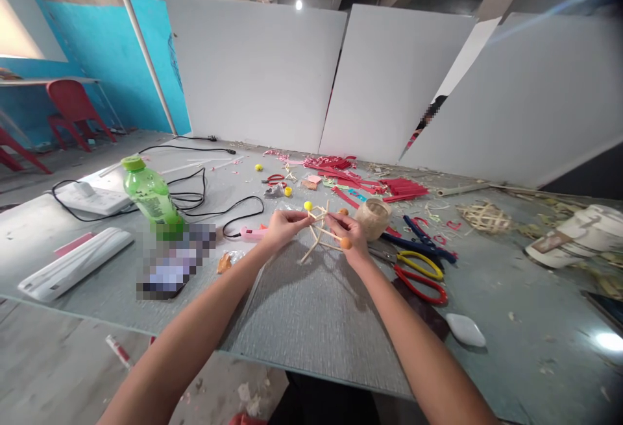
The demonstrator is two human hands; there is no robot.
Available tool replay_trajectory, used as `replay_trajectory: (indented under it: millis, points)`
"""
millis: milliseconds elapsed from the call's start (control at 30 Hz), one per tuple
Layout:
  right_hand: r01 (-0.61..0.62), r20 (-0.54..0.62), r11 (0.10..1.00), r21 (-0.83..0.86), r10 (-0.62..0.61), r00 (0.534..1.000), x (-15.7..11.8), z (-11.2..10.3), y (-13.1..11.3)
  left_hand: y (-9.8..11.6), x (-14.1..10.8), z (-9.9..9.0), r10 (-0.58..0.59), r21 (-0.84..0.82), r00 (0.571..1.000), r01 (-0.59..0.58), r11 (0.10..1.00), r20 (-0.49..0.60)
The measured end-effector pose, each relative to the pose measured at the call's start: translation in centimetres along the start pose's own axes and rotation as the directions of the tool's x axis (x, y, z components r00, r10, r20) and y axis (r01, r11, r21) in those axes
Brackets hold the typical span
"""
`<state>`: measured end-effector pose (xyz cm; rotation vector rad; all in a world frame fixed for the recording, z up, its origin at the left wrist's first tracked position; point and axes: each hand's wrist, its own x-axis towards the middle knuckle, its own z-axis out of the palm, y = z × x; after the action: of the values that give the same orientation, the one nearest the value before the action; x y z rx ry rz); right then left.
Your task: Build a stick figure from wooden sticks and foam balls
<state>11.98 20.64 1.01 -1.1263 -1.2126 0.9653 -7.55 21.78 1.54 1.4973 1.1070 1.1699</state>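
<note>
Between my two hands is a small figure of thin pale sticks [318, 239], with a yellow ball [308, 206] at its upper left and orange balls [345, 243] on its right side. My left hand [287, 227] pinches the figure's left part with thumb and finger. On the other side, my right hand [348, 227] has its fingers closed on the sticks near the orange balls. My fingertips hide some of the joints. Just beyond my right hand stands a glass jar [374, 218]. A pink glue gun [253, 235] lies beside my left hand.
Scissors with red and yellow handles [421, 276] and blue pliers [428, 240] lie to the right. Red strips [399, 189] are strewn at the back. A green bottle [150, 194], a blurred phone [175, 263] and black cables [195, 198] occupy the left. A paper cup [574, 237] lies far right.
</note>
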Motion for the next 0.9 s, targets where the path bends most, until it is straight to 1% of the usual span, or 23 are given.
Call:
replay_trajectory:
  millis: [133,233,400,567,733,900]
  points:
    - [-0.031,0.000,0.999,0.018,0.031,1.000,0.0,-0.2,0.0,0.2,0.1,-0.7,-0.016,-0.016,0.996,0.017,1.000,0.086]
    - [-0.037,0.010,0.999,0.022,0.037,0.999,0.0,-0.6,0.0,0.4,0.1,-1.0,-0.020,-0.031,0.994,0.024,0.999,0.111]
    - [-0.009,0.007,1.000,0.011,0.009,1.000,0.0,-0.9,-0.2,1.1,0.0,-1.1,-0.022,-0.014,0.995,0.023,1.000,0.097]
    - [0.006,0.014,1.000,0.003,-0.006,1.000,0.1,-0.8,0.2,1.5,-0.3,-1.2,-0.030,0.003,0.996,0.030,1.000,0.087]
    - [0.011,0.013,1.000,-0.003,-0.011,1.000,0.3,-0.6,0.6,1.5,-0.3,-1.2,-0.016,0.001,0.996,0.016,1.000,0.092]
    - [0.014,0.003,1.000,-0.003,-0.014,1.000,0.4,-0.5,0.7,1.3,-0.1,-1.3,-0.039,0.014,0.996,0.038,0.999,0.084]
